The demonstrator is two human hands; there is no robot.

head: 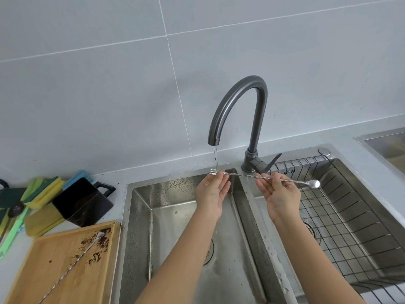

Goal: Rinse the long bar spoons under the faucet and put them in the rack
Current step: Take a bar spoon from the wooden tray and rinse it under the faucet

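Note:
Both hands hold one long bar spoon (245,176) level above the double sink. My left hand (211,194) pinches its forked end right under the thin water stream from the dark faucet (241,99). My right hand (279,194) grips the twisted shaft nearer the bowl (315,183), which points right over the wire rack (350,207) set in the right basin. A second bar spoon (72,264) lies diagonally on the wooden board (43,275) at the lower left, amid brown crumbs.
The left basin (175,211) is wet with a drain below my left forearm. A black square container (83,201), sponges (45,191) and green utensils sit on the counter at the left. The faucet lever (272,162) sticks out right. Another steel basin (390,148) is at the far right.

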